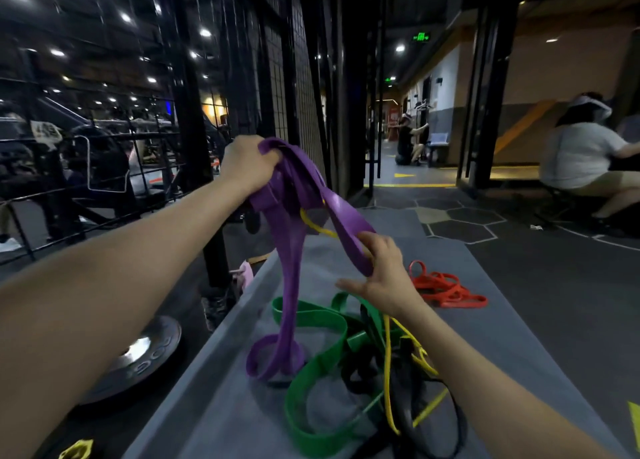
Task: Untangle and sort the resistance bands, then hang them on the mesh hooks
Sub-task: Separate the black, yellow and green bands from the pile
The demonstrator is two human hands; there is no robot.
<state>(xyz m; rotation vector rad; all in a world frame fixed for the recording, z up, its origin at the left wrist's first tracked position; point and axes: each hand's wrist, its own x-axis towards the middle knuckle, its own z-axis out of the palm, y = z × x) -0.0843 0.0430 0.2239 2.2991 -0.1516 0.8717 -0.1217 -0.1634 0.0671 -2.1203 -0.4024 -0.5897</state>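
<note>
My left hand (pixel 247 164) is raised and grips a bunch of wide purple bands (pixel 291 278), whose loops hang down to the grey mat (pixel 502 337). My right hand (pixel 382 271) pinches one purple strand lower down, with the other fingers spread. A thin yellow band (pixel 388 372) threads through the purple bunch and runs down under my right wrist. Below lies a tangle of green bands (pixel 311 382), black bands (pixel 408 417) and yellow ones. Red bands (pixel 446 289) sit in a separate pile on the mat to the right. The black mesh panel (pixel 298 77) stands behind my left hand.
A metal weight plate (pixel 138 354) lies on the floor left of the mat. A pink object (pixel 246 273) sits at the mat's left edge. Black railings run along the left. A seated person (pixel 581 160) is at the far right, another down the corridor.
</note>
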